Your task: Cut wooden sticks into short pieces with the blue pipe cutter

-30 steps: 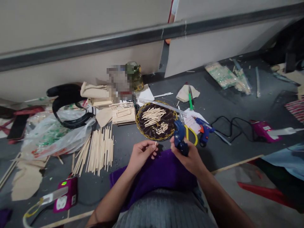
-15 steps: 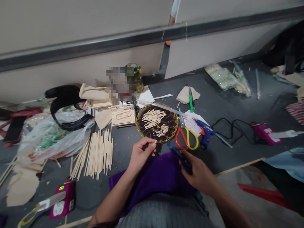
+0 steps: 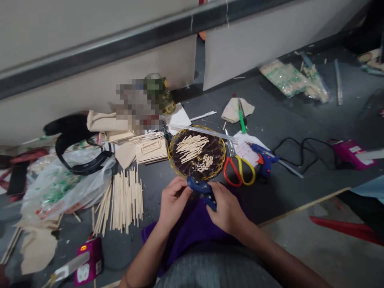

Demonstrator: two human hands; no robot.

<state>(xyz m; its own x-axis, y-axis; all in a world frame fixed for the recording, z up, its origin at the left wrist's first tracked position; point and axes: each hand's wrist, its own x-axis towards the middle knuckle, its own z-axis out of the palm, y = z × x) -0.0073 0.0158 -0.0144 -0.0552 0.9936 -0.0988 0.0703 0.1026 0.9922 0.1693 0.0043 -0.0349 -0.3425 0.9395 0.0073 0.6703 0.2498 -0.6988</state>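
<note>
My right hand is closed round a blue plier-like hand tool, whose rounded head points left. My left hand is pinched at the head of that tool; the thin wooden stick seen in these fingers half a second earlier is mostly hidden now. Just beyond both hands lies a dark woven basket with a yellow rim. It bears a heap of short wooden sticks and a small pile of tiny cut wooden pieces. Purple cloth covers the lap below.
Scissors with red and yellow handles lie right of the basket, beside a blue glue gun and its cord. Long wooden sticks lie to the left, near a plastic bag. A magenta power box sits front left.
My right hand has brought the blue tool leftward and up to the fingers of my left hand, so the hands now meet. The camera view has tilted slightly.
</note>
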